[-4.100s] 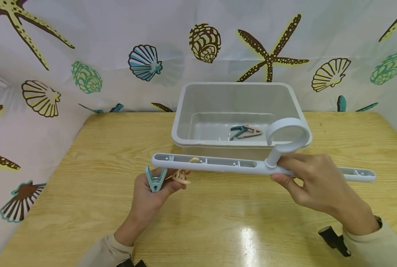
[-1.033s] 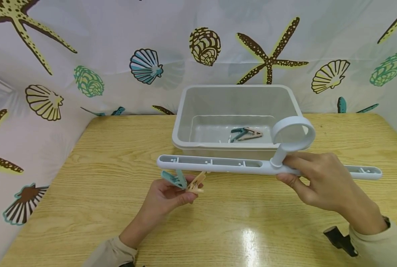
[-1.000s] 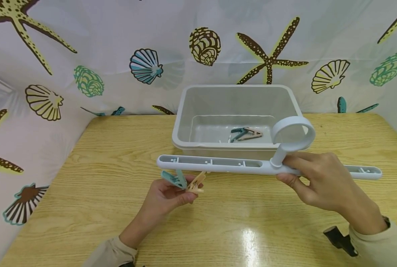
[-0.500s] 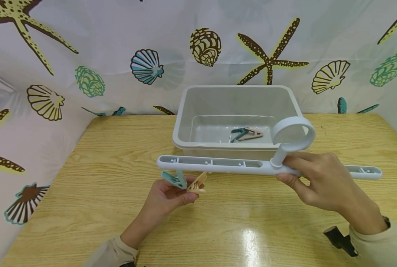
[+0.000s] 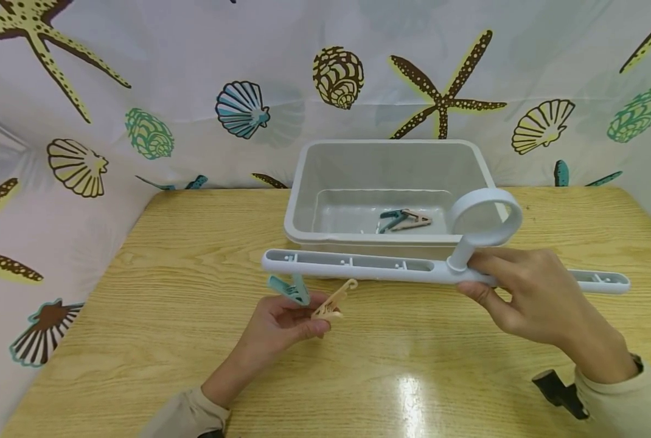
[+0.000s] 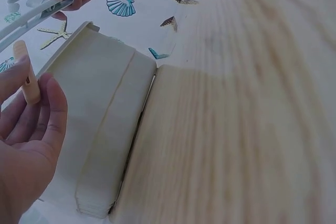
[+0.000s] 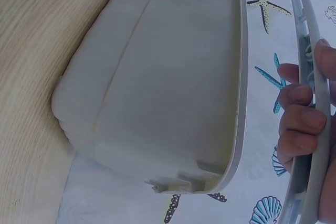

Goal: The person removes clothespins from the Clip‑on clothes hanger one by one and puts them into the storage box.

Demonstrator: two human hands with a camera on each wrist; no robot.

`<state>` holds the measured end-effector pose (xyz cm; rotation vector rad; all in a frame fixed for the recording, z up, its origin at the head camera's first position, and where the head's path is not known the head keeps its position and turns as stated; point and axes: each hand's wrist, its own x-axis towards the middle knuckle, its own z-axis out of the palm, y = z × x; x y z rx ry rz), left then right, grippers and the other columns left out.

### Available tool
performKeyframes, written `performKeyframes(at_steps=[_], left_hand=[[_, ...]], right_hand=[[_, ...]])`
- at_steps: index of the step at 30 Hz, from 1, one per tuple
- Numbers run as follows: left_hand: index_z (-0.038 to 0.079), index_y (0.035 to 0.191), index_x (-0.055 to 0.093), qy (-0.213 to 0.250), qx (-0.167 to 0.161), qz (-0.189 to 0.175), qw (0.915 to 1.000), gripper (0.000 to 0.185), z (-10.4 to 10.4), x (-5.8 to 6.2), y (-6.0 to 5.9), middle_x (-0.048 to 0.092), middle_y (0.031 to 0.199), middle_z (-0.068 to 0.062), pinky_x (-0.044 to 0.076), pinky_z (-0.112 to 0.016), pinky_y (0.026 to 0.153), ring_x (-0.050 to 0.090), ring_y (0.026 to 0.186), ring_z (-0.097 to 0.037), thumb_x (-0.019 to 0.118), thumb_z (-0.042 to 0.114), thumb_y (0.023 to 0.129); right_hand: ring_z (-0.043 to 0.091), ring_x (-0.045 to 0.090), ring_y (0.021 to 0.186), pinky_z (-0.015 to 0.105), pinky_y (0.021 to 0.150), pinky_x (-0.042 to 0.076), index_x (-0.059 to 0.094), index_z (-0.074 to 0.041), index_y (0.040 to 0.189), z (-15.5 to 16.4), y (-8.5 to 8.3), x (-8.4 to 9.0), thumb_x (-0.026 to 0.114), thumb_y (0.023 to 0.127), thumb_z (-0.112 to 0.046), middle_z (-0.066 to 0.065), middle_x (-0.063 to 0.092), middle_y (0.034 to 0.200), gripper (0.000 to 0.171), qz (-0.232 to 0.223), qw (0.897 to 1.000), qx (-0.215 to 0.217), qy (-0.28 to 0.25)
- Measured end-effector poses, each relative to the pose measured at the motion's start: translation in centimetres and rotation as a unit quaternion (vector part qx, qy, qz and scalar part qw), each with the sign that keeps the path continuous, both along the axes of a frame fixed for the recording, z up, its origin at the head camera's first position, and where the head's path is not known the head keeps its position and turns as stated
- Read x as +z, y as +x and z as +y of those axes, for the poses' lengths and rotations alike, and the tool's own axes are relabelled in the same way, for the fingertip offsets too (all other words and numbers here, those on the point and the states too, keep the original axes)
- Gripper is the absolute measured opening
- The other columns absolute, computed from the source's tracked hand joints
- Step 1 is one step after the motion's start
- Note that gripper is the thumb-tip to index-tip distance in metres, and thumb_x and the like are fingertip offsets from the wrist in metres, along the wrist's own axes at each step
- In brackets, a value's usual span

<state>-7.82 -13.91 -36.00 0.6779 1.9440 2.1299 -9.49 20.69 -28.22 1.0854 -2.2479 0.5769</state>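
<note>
Above a wooden table (image 5: 156,340) ringed by a seashell-print curtain (image 5: 139,79), I watch the right hand (image 5: 528,298) wrap its fingers round the middle of a pale clip-hanger bar (image 5: 358,267), keeping it level just in front of a grey plastic tub (image 5: 303,182), likely so its underside stays reachable. Just below the bar's left end, the left hand (image 5: 287,319) pinches a beige clothes peg (image 5: 333,301) and a teal clothes peg (image 5: 288,288), both free of the bar. Two more pegs (image 5: 404,219) lie inside the tub.
</note>
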Motion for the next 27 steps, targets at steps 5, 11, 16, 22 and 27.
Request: performKeyframes(at_steps=[5, 11, 16, 22, 27], left_hand=[[-0.017, 0.115, 0.059, -0.036, -0.005, -0.052, 0.9980, 0.043, 0.1, 0.2, 0.2, 0.067, 0.113, -0.009, 0.055, -0.027, 0.076, 0.067, 0.090, -0.013, 0.074, 0.010, 0.085], [-0.010, 0.116, 0.063, -0.094, -0.047, -0.060, 0.9927, 0.040, 0.3, 0.6, 0.4, 0.065, 0.110, -0.020, 0.055, -0.027, 0.077, 0.066, 0.091, -0.014, 0.076, 0.011, 0.084], [-0.008, 0.114, 0.065, -0.105, -0.073, -0.013, 0.9917, 0.034, 0.6, 0.9, 0.8, 0.067, 0.106, -0.021, 0.055, -0.030, 0.075, 0.067, 0.087, -0.013, 0.074, 0.007, 0.085], [-0.006, 0.111, 0.068, -0.116, -0.083, 0.032, 0.9892, 0.031, 1.0, 1.6, 1.4, 0.070, 0.101, -0.016, 0.056, -0.033, 0.074, 0.065, 0.082, -0.010, 0.075, 0.007, 0.084], [-0.003, 0.110, 0.069, -0.117, -0.089, 0.082, 0.9856, 0.028, 1.2, 2.5, 1.9, 0.072, 0.097, -0.011, 0.056, -0.035, 0.071, 0.065, 0.079, -0.008, 0.075, 0.006, 0.084]], right_hand=[[0.000, 0.041, 0.053, 0.019, 0.043, 0.032, 0.068, -0.011, 0.088, 0.1, -0.1, -0.1, 0.039, 0.099, -0.054, -0.002, 0.067, 0.078, 0.053, 0.001, 1.000, -0.008, -0.002], [0.000, 0.041, 0.053, 0.020, 0.044, 0.033, 0.068, -0.011, 0.087, 0.2, -0.1, -0.1, 0.038, 0.099, -0.055, -0.002, 0.068, 0.078, 0.054, 0.000, 1.000, -0.013, 0.001], [0.000, 0.042, 0.053, 0.020, 0.043, 0.033, 0.068, -0.011, 0.087, 0.2, -0.2, 0.0, 0.038, 0.099, -0.055, -0.001, 0.068, 0.079, 0.055, 0.002, 1.000, -0.014, 0.002], [0.001, 0.043, 0.053, 0.021, 0.044, 0.035, 0.068, -0.011, 0.087, 0.1, -0.2, 0.0, 0.039, 0.100, -0.054, -0.001, 0.068, 0.079, 0.054, 0.001, 1.000, -0.016, 0.006], [0.001, 0.042, 0.053, 0.020, 0.044, 0.035, 0.067, -0.013, 0.089, 0.0, -0.2, -0.2, 0.040, 0.100, -0.052, -0.002, 0.068, 0.078, 0.049, -0.009, 1.000, -0.013, 0.017]])
